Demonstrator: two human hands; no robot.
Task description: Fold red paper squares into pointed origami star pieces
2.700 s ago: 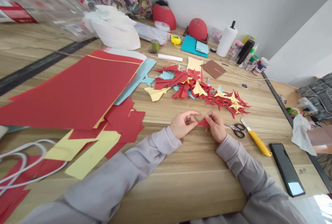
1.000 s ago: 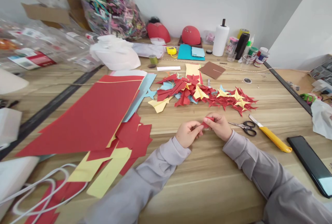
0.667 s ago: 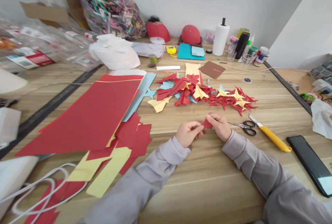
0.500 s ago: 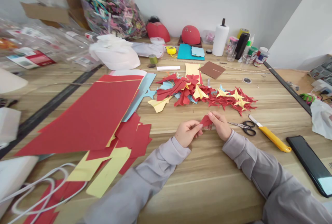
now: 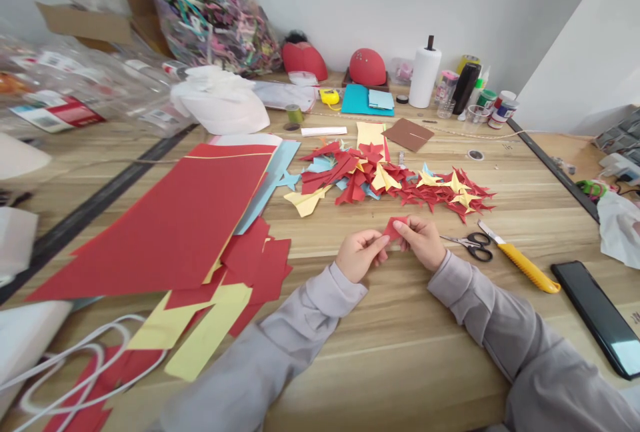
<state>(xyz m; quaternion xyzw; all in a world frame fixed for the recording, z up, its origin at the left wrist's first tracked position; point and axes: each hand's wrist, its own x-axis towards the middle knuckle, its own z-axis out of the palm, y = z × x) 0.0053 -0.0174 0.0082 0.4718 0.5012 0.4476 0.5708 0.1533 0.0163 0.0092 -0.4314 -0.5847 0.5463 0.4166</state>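
A small folded piece of red paper (image 5: pixel 393 227) is pinched between both hands above the table. My left hand (image 5: pixel 359 255) grips its left corner between thumb and fingers. My right hand (image 5: pixel 423 240) holds the opposite side, with the thumb lying over the paper's face. Just beyond the hands lies a heap of red paper scraps and stars (image 5: pixel 357 175), with yellow paper stars (image 5: pixel 455 183) on its right part. A yellow folded paper piece (image 5: pixel 306 201) sits at the heap's left end.
Scissors (image 5: pixel 473 243), a yellow utility knife (image 5: pixel 530 267) and a phone (image 5: pixel 597 317) lie to the right. Large red sheets (image 5: pixel 165 219) and yellow strips (image 5: pixel 210 332) cover the left side. White cable (image 5: pixel 100 359) loops at front left. A white spray-like bottle (image 5: pixel 425 79) stands behind.
My right thumb has shifted left and down onto the red paper, whose face has turned a little. My left hand has barely moved.
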